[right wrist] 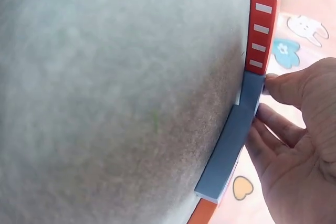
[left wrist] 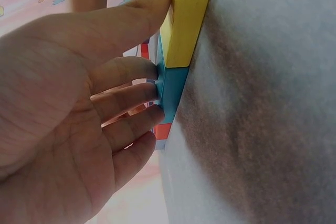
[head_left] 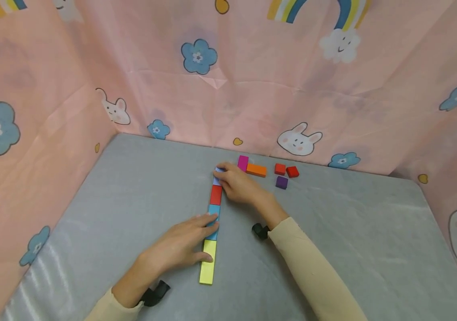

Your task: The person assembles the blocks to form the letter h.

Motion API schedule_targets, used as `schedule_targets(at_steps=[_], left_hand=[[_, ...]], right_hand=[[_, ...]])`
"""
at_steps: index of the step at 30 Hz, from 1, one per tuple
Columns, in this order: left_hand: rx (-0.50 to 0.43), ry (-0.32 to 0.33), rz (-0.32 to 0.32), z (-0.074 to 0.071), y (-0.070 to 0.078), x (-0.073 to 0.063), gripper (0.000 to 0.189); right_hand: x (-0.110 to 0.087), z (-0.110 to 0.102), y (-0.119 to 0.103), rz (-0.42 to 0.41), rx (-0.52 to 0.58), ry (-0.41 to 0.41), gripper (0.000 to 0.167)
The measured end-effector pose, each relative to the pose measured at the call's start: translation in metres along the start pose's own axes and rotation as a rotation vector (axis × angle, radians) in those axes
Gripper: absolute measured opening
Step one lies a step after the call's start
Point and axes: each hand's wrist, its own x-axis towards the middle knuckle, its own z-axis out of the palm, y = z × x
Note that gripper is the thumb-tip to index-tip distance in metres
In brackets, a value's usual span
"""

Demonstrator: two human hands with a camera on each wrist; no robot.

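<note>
A straight row of flat blocks runs away from me on the grey table: a yellow block [head_left: 207, 273], blue blocks [head_left: 214, 208], a red block [head_left: 216, 195] and a lavender block [head_left: 217, 181] at the far end. My left hand [head_left: 178, 244] lies along the row's left side, fingertips touching the blue part and thumb on the yellow block. With bent fingers, my right hand [head_left: 239, 183] holds the lavender block between thumb and fingertips, partly covering it. White rectangles mark the side of the red block [right wrist: 260, 35] in the right wrist view.
Right of the row's far end lie a magenta block [head_left: 243, 163] and an orange block [head_left: 256, 170], touching. Farther right are two small red blocks [head_left: 280, 169] and a purple block [head_left: 281, 182]. A pink patterned cloth [head_left: 244, 102] rises behind the grey table [head_left: 152, 178].
</note>
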Motion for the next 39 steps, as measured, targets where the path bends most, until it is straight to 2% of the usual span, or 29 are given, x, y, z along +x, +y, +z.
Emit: schedule_targets(at_steps=[8,14,19,29,39], left_hand=[[-0.001,-0.006,0.004,0.000,0.003,0.002,0.074],[-0.019,-0.001,-0.005,0.000,0.004,0.002,0.074],[-0.016,0.006,-0.003,0.000,0.005,0.002,0.075],[-0.037,-0.004,-0.015,0.000,0.005,0.000,0.076],[-0.038,-0.003,-0.016,-0.002,0.006,-0.001,0.075]], right_hand=[[-0.004,0.000,0.001,0.050,-0.014,0.046,0.041],[-0.007,-0.002,0.002,0.114,0.048,0.106,0.044],[-0.017,-0.006,0.005,0.120,0.095,0.168,0.043],[-0.038,-0.011,0.008,0.164,0.107,0.182,0.043],[-0.044,-0.009,0.013,0.126,0.079,0.159,0.038]])
